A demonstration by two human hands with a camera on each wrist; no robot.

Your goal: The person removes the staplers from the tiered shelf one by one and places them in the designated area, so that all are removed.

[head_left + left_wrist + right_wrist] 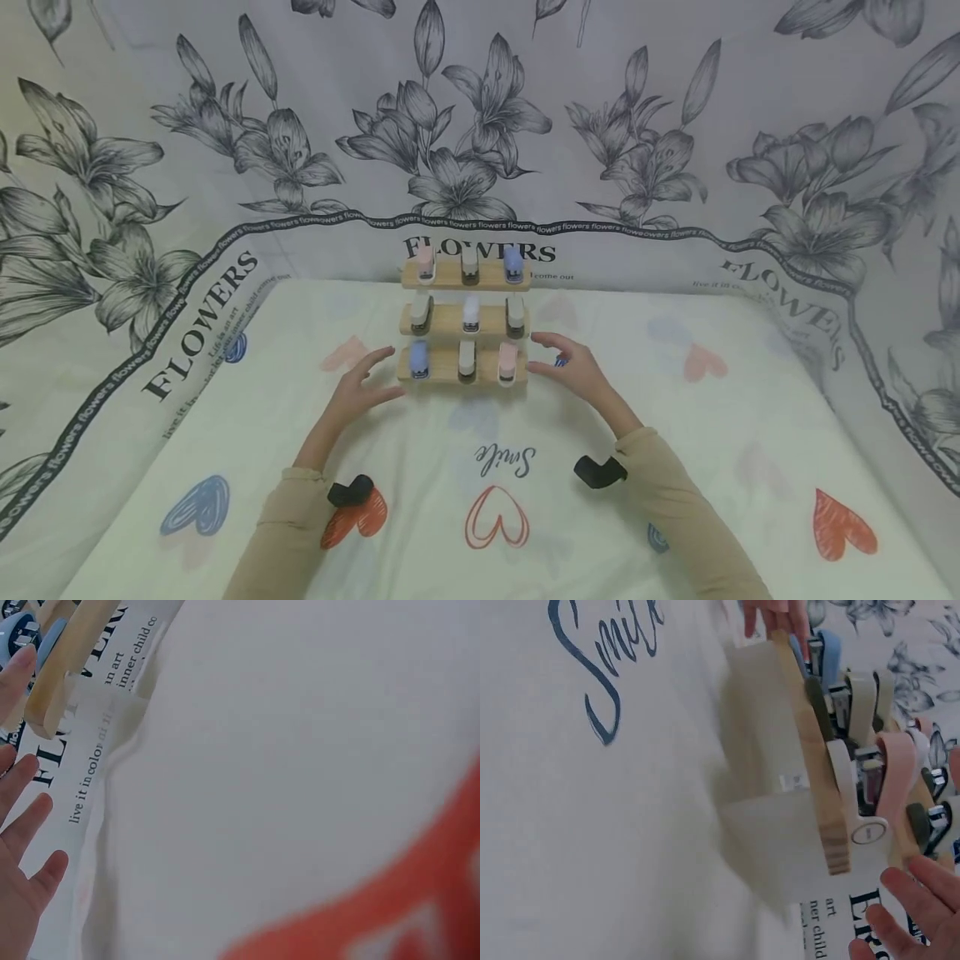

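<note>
A three-tiered wooden rack point(461, 367) with white side panels point(769, 832) stands on the bed-like cloth, and small staplers sit three to a tier. On the lowest tier are a blue stapler point(418, 360), a grey-white one point(467, 360) and a pink one point(507, 362). My left hand point(362, 387) is at the rack's left end, thumb and fingers spread apart, close to the blue stapler. At the opposite end my right hand point(572, 367) has its fingers extended toward the rack, fingertips right by the lower tiers. Neither hand grips anything.
The white cloth point(637, 533) is printed with hearts and the word Smile. Behind the rack hangs a flower-printed curtain point(637, 108). A black piece sits by the left wrist point(351, 490), another black piece by the right wrist point(600, 472).
</note>
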